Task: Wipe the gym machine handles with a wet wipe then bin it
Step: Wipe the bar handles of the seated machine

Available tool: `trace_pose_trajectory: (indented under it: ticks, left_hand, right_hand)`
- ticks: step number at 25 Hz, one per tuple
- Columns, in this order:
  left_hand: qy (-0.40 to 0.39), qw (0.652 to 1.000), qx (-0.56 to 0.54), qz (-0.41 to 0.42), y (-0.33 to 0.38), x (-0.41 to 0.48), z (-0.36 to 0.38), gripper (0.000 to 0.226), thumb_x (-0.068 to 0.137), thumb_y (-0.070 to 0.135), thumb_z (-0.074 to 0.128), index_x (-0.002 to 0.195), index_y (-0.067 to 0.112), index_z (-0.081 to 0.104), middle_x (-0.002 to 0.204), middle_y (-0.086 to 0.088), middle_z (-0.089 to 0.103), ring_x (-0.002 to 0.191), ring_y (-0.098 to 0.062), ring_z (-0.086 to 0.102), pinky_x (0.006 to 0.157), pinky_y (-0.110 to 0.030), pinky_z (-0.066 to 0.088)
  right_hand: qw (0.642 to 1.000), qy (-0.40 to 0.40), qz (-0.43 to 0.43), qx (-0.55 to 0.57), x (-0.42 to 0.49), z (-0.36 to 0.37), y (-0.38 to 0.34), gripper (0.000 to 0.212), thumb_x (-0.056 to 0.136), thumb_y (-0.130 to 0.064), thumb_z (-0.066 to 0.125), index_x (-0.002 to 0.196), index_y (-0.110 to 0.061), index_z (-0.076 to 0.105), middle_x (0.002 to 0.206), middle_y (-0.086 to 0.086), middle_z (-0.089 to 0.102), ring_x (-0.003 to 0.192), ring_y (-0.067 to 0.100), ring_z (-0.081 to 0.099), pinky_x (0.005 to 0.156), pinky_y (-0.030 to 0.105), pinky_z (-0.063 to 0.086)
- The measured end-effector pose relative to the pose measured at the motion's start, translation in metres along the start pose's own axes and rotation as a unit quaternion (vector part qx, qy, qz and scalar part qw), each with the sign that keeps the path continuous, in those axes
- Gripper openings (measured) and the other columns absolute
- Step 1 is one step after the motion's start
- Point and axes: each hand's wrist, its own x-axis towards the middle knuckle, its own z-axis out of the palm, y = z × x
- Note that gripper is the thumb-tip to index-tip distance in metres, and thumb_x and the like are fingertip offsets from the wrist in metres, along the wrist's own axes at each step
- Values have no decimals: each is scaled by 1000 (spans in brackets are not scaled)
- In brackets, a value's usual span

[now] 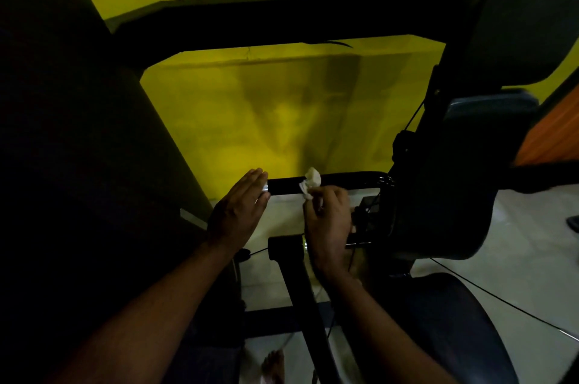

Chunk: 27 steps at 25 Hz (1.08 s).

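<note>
A black horizontal handle (pixel 344 181) of the gym machine runs across the middle of the view, with a shiny metal end cap on its left. My right hand (pixel 329 217) pinches a crumpled white wet wipe (pixel 310 181) and holds it against the handle's middle. My left hand (pixel 239 209) has straight fingers, its palm flat against the handle's left end. A second, lower black handle (pixel 285 247) sticks out to the left just beneath my right hand.
The machine's black frame (pixel 282 17) arches overhead against a yellow wall. Padded black rests (pixel 517 33) and the machine body (pixel 438 195) stand at right, a dark column (pixel 78 164) at left. Thin cables cross the pale tiled floor (pixel 517 242). A bare foot (pixel 274 365) shows below.
</note>
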Motion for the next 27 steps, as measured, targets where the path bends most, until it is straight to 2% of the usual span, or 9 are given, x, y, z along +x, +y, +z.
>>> trace_pose_trajectory:
  ticks: [2,5,10,16,19,21,22,25,27]
  left_hand:
    - [-2,1000,-2,-3,0,1,1,46,100,33,45,134,3,57,139,-14,56,133,-24,49,106,-38,45]
    - [4,1000,-5,1,3,0,-2,47,99,32,45,132,1,58,137,-16,57,131,-27,50,105,-39,46]
    - [-16,1000,2,-1,2,0,-4,48,100,34,44,135,4,56,140,-13,55,134,-24,47,106,-39,45]
    - [-17,1000,9,-5,2,1,-3,51,101,38,41,137,4,54,141,-13,54,135,-23,46,107,-34,43]
    - [-8,1000,20,14,2,0,-5,54,104,40,35,137,1,54,140,-15,55,133,-25,48,106,-35,44]
    - [-1,999,24,24,0,0,-5,52,105,38,35,137,1,53,139,-15,55,133,-25,48,107,-36,44]
    - [1,1000,18,21,0,-1,-4,52,105,37,35,137,1,52,140,-15,55,134,-24,48,107,-37,44]
    - [6,1000,9,16,-1,-2,-4,54,106,40,32,139,1,51,141,-14,54,134,-24,47,106,-38,45]
    - [15,1000,3,9,1,-2,-4,52,105,38,36,137,1,53,139,-15,55,133,-25,49,105,-38,45]
  right_hand:
    - [927,87,251,263,-5,18,-6,16,91,-6,62,107,-8,64,103,8,63,92,18,64,78,30,57]
    - [704,94,447,543,8,41,-31,15,98,4,46,106,-3,57,89,12,62,80,18,64,71,26,56]
    - [657,14,456,600,18,35,-26,26,99,5,38,118,-3,54,102,15,63,91,21,64,86,32,52]
    - [668,-73,453,586,2,32,-31,13,95,8,49,88,3,59,92,19,64,81,20,68,71,25,60]
    - [834,-63,333,435,-7,33,-36,8,90,-4,65,87,4,64,91,18,69,83,22,67,75,31,56]
    - [974,-9,130,186,-7,33,-34,8,86,-11,71,86,-6,65,83,8,65,75,17,60,67,30,48]
    - [998,8,1,66,-5,32,-31,8,84,-10,72,90,-8,66,84,5,61,76,18,56,65,29,43]
    - [946,-67,-277,-154,7,23,-10,44,65,-5,80,106,-5,66,99,13,59,89,29,48,70,35,45]
    - [939,-61,-279,-190,10,22,-12,47,66,-12,78,111,-6,66,101,15,59,90,30,46,70,37,48]
